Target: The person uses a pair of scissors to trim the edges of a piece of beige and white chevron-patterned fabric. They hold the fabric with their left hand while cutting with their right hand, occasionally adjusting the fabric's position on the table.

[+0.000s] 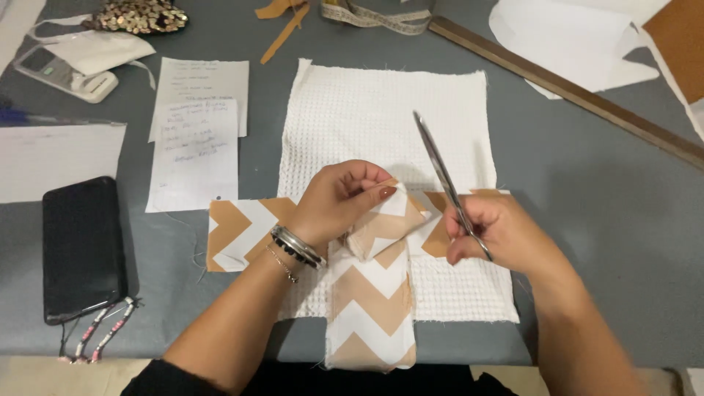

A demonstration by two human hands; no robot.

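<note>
My left hand (339, 199) pinches a folded-up end of a tan and white zigzag fabric strip (370, 308) that runs down toward the table's near edge. A second zigzag strip (235, 233) lies crosswise under it. Both rest on a white waffle-weave cloth (367, 117). My right hand (502, 233) holds metal scissors (440, 170), blades together and pointing up and away, just right of the folded fabric. Bracelets sit on my left wrist.
On the grey table (587, 191) lie a black phone (79, 246) with a beaded strap at left, handwritten paper notes (196, 150), a white sheet, a long wooden ruler (572, 92), a measuring tape (374, 16), paper pattern pieces and a sequined item at the far edge.
</note>
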